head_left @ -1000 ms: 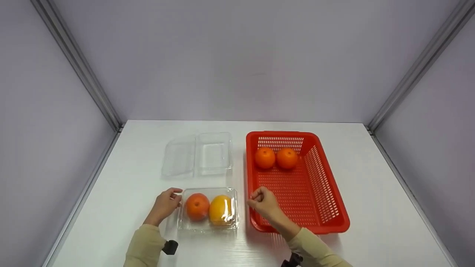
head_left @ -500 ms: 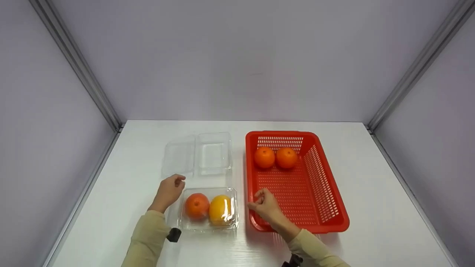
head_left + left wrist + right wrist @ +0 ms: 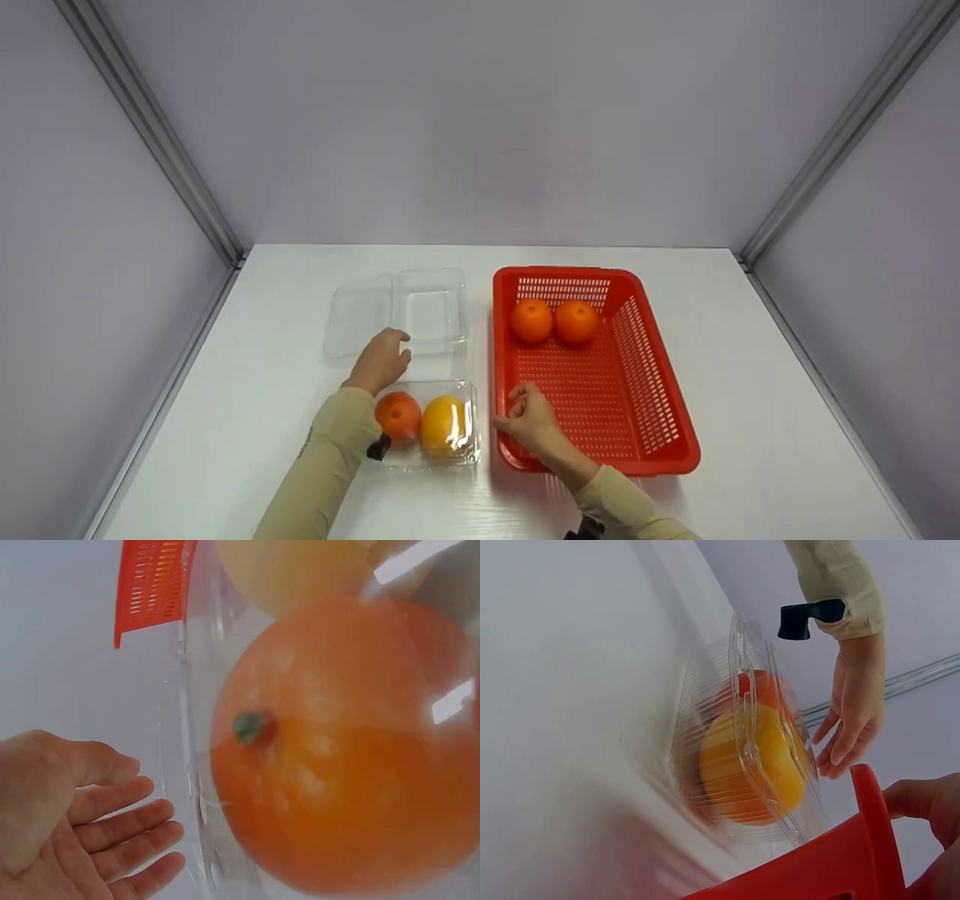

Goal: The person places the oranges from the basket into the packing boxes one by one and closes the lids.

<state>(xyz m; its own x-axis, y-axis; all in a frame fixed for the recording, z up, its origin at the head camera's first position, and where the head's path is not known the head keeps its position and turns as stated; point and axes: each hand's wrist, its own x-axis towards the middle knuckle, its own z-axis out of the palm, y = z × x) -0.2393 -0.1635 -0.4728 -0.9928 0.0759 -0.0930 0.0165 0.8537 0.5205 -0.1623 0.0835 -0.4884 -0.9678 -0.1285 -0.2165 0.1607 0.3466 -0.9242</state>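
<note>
In the head view my left hand (image 3: 382, 360) hovers over the front edge of an open clear plastic clamshell box (image 3: 429, 311), fingers loosely bent and holding nothing. The left wrist view shows its fingers (image 3: 127, 829) relaxed and spread. Beneath the left forearm lies a closed clamshell box (image 3: 469, 390) holding a round orange fruit (image 3: 397, 415) with a green stem and a yellow oval fruit (image 3: 444, 424). The left sleeve hides part of it. My right hand (image 3: 531, 420) is at the left rim of a red basket (image 3: 660, 375), fingers loosely bent with nothing between them.
Two oranges, one left (image 3: 531, 321) and one right (image 3: 576, 322), sit side by side in the basket's far left part. The clamshell's lid (image 3: 360, 315) lies folded back to the left. White table (image 3: 225, 420) and grey panels enclose the space.
My left hand has moved from the closed box's left side forward and right, to the open clamshell. My right hand stays almost in place by the basket rim.
</note>
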